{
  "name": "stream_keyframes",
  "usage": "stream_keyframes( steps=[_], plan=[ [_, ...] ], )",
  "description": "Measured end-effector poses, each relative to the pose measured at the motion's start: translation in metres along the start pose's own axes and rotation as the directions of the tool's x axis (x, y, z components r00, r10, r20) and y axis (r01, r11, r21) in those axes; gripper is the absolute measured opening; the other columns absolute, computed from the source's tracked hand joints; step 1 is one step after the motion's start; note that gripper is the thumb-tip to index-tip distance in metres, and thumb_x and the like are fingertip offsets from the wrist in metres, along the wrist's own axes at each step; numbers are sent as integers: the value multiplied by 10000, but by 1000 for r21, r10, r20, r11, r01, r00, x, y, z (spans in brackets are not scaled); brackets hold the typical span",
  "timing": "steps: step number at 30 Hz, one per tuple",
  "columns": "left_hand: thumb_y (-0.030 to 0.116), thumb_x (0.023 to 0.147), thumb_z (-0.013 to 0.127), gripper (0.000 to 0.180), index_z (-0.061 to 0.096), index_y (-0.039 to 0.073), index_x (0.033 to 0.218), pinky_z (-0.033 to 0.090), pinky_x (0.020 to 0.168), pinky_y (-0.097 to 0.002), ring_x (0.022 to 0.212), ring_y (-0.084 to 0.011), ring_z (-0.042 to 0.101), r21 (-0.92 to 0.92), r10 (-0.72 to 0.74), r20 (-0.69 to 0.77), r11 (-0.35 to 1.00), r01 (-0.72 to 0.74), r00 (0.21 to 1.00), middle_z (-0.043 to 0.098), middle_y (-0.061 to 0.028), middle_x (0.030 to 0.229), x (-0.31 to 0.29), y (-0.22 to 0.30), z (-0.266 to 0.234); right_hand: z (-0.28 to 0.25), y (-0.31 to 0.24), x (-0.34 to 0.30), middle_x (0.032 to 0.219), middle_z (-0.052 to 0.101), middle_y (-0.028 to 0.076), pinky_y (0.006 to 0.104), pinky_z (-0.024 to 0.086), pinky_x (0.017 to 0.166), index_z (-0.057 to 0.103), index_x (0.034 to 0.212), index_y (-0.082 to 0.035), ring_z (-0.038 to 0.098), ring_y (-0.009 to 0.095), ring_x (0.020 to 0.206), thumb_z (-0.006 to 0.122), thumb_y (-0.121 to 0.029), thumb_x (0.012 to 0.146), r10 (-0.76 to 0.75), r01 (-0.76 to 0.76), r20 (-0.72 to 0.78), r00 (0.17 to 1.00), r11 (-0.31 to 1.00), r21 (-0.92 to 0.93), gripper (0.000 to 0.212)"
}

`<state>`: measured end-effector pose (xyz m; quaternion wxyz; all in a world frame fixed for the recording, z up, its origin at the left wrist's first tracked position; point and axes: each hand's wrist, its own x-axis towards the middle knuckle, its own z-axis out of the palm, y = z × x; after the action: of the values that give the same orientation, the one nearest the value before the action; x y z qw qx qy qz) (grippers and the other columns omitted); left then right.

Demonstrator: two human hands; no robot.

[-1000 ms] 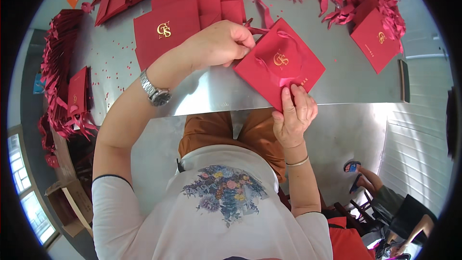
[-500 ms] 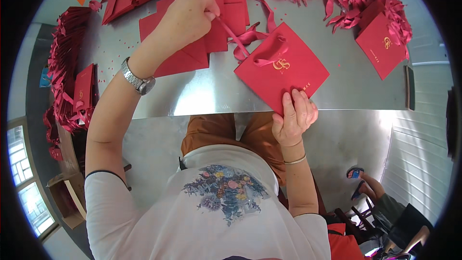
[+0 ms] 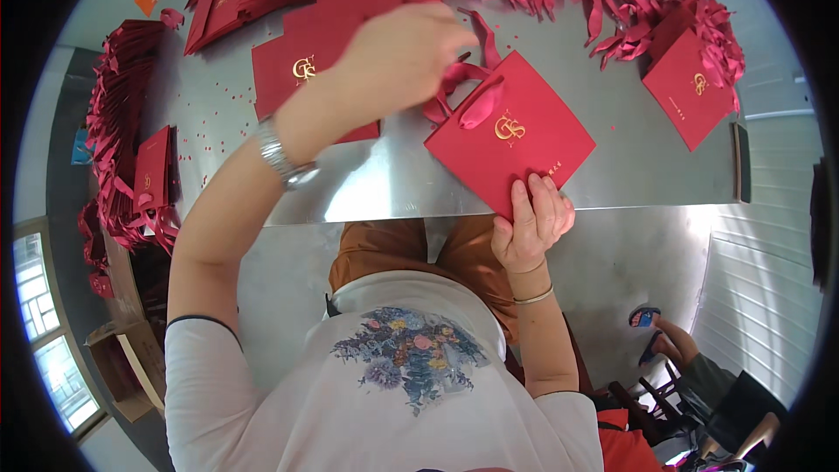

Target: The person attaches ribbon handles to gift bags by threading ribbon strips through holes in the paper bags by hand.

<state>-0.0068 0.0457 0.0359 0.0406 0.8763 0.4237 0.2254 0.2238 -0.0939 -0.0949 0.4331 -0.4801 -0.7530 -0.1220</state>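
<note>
centre-right on my feed lies a red bag (image 3: 533, 135), lower corner held by right hand (image 3: 535, 217), blurred left hand (image 3: 419, 48) off its upper left, grip i can't tell.

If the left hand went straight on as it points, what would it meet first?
Likely the pink ribbon just right of the left hand, though the hand could pass above it; depth is unclear.
</note>
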Motion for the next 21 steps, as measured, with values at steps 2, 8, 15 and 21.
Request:
stream_keyframes(
  steps=[2,8,15,21],
  plan=[
    [67,783,596,169,662,109,932,530,713,-399,889,-293,611,37,15,61,999,-17,998,619,-68,909,1,-2,18,1,-2,-1,1215,603,96,410,300,1009,636,1199,-102,539,265,1125,416,-440,982,3,-3,7,1000,1000,15,458],
    [60,724,605,132,660,96,838,539,663,-396,870,-275,619,236,-135,67,965,116,989,630,-42,893,13,3,25,-3,0,-1,1206,606,85,410,291,1021,637,1190,-107,533,259,1135,419,-442,981,15,-16,42,999,1000,12,452],
    [62,789,574,79,631,104,823,505,610,-408,832,-273,614,289,-177,-35,940,180,984,614,-19,864,28,-1,40,0,-1,5,1196,608,76,400,297,1011,642,1175,-114,534,239,1128,437,-441,973,-6,6,30,1000,1000,12,436],
    [161,862,575,168,636,45,967,505,704,-438,884,-305,617,-187,-235,-296,965,185,926,634,-118,928,5,15,8,0,-2,5,1194,605,75,397,307,997,644,1167,-112,530,233,1127,448,-446,965,-3,3,26,1000,1000,7,438]
  ],
)
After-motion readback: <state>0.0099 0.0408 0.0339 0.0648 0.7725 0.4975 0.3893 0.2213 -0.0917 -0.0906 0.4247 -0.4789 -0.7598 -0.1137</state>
